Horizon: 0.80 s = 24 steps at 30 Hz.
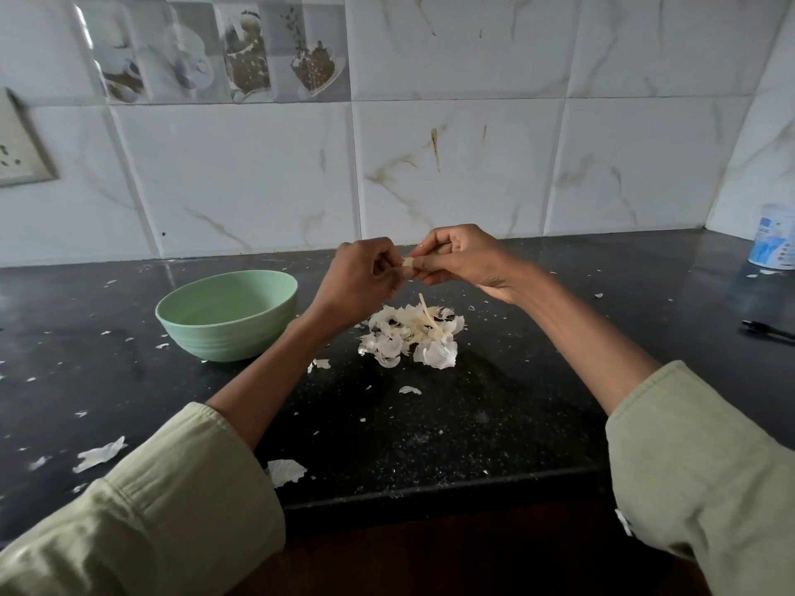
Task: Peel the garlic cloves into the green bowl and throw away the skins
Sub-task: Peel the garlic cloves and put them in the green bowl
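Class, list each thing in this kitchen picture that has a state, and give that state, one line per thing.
Green bowl: upright, contents hidden.
Garlic clove: pinched between both hands.
Left hand: grip on clove.
Right hand: grip on clove.
Skin pile: heaped on counter.
White tin: upright.

White tin (772, 242), black pen (768, 329), wall socket (19, 144)

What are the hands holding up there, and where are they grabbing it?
A small garlic clove, pinched between both hands: the left hand grips its left end, the right hand its right end.
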Tool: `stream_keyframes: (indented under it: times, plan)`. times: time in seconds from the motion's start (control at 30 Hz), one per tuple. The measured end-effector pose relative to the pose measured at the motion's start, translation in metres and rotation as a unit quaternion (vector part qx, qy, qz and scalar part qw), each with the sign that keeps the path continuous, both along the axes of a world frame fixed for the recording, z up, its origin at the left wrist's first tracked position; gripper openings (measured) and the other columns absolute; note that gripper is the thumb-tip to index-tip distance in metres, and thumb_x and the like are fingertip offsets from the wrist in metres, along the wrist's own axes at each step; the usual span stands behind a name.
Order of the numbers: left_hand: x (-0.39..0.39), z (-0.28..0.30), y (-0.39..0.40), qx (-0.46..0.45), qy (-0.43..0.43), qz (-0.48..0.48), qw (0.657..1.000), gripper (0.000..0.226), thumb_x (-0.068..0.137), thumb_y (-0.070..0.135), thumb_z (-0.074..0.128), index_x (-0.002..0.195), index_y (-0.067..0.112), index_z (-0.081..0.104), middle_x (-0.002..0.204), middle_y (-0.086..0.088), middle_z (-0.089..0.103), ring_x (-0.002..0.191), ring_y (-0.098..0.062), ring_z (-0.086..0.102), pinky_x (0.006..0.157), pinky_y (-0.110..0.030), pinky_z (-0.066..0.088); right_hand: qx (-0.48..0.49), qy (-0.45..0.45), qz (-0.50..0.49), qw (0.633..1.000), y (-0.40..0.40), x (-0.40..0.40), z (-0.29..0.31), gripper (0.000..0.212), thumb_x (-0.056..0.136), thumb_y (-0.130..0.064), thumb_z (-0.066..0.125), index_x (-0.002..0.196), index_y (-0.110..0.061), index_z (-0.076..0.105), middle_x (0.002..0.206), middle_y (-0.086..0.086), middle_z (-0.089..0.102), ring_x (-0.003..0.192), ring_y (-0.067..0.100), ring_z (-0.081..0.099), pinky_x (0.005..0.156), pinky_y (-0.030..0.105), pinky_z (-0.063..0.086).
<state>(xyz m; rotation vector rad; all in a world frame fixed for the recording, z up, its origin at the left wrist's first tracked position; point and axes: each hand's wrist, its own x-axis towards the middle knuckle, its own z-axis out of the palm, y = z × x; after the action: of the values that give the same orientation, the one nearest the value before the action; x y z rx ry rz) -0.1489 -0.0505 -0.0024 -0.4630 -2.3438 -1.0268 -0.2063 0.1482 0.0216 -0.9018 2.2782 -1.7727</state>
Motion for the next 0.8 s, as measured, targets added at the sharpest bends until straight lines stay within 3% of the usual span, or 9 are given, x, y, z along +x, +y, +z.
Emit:
stream_keyframes:
  times: [0.17, 0.33, 0.4, 0.63, 0.8]
  plan:
    - [-0.0016, -0.0007, -0.0009, -0.001, -0.012, -0.007, 1.000, 0.014, 0.089, 0.009, 0.078, 0.078, 0.010, 0.070, 0.066, -0.003, 0.074, 0.062, -0.024, 0.073, 0.065, -0.042, 0.062, 0.007, 0.042, -0.003, 0.999, -0.0015, 0.0010, -0.0036, 0.025, 0.092, -0.006, 0.075, 0.108, 0.012, 0.066, 0.093, 0.015, 0.078, 0.083, 0.014, 0.076, 0.072, 0.022, 0.060]
    - [0.0008, 0.0062, -0.0029, 0.071, -0.081, -0.062, 0.992, 0.010, 0.092, 0.008, 0.078, 0.084, 0.003, 0.074, 0.075, -0.013, 0.077, 0.061, -0.017, 0.073, 0.058, -0.017, 0.052, 0.004, 0.085, -0.024, 0.996, -0.0013, 0.0000, -0.0041, 0.020, 0.090, -0.011, 0.078, 0.101, 0.005, 0.073, 0.088, 0.012, 0.079, 0.080, 0.012, 0.075, 0.072, 0.022, 0.059]
    - [0.0014, 0.0076, -0.0040, 0.075, -0.094, -0.069, 0.990, 0.007, 0.094, 0.007, 0.076, 0.088, 0.003, 0.075, 0.079, -0.014, 0.078, 0.061, -0.014, 0.072, 0.058, -0.014, 0.051, 0.008, 0.110, -0.034, 0.993, -0.0022, 0.0005, -0.0037, 0.019, 0.088, -0.011, 0.081, 0.098, 0.003, 0.074, 0.089, 0.010, 0.079, 0.080, 0.013, 0.074, 0.071, 0.022, 0.058]
    - [-0.0018, 0.0059, -0.0066, 0.093, -0.127, -0.040, 0.987, 0.007, 0.095, 0.010, 0.075, 0.096, 0.004, 0.078, 0.082, -0.010, 0.080, 0.069, -0.018, 0.076, 0.063, -0.020, 0.057, 0.029, 0.163, -0.050, 0.985, -0.0047, 0.0012, -0.0048, 0.022, 0.083, -0.015, 0.086, 0.096, 0.000, 0.076, 0.095, 0.010, 0.079, 0.086, 0.020, 0.073, 0.079, 0.032, 0.062]
    - [-0.0010, 0.0074, -0.0064, 0.109, -0.137, -0.025, 0.984, 0.008, 0.097, 0.010, 0.074, 0.097, 0.004, 0.078, 0.083, -0.009, 0.080, 0.069, -0.019, 0.076, 0.061, -0.023, 0.058, 0.016, 0.154, -0.061, 0.986, -0.0037, 0.0007, -0.0041, 0.024, 0.084, -0.013, 0.086, 0.098, 0.003, 0.074, 0.091, 0.010, 0.080, 0.084, 0.018, 0.076, 0.075, 0.029, 0.061]
